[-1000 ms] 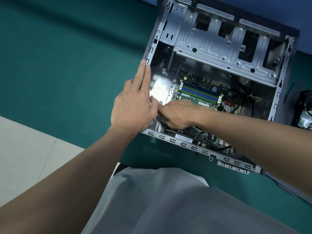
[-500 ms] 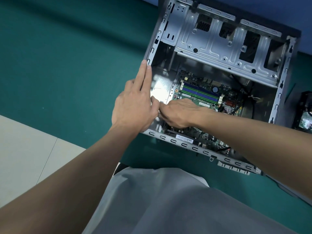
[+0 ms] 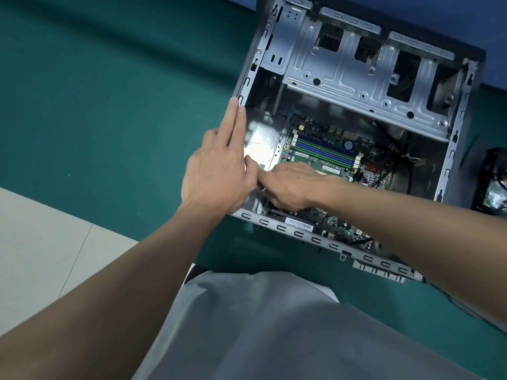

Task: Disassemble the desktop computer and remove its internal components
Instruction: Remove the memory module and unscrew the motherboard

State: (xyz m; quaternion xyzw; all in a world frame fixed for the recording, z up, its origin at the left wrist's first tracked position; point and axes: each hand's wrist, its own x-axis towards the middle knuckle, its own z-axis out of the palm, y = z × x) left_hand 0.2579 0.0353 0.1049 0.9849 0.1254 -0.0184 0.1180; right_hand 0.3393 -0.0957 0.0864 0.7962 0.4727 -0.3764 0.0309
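The open desktop case (image 3: 301, 233) lies on its side on a green mat. Inside it sits the green motherboard (image 3: 304, 156) with blue memory slots (image 3: 326, 150). A bare metal drive cage (image 3: 343, 75) spans the far part. My left hand (image 3: 216, 171) rests flat on the case's left rim, fingers straight and pointing away, thumb inside. My right hand (image 3: 290, 185) reaches in at the motherboard's near left corner with its fingers curled downward. What they touch or hold is hidden under the hand.
The green mat (image 3: 109, 105) spreads out to the left of the case. A dark removed part (image 3: 493, 182) lies at the right edge. Black cables (image 3: 395, 144) run along the case's right side. Pale floor tiles (image 3: 41, 242) show at lower left.
Both hands stay where they were; only the view has shifted very slightly.
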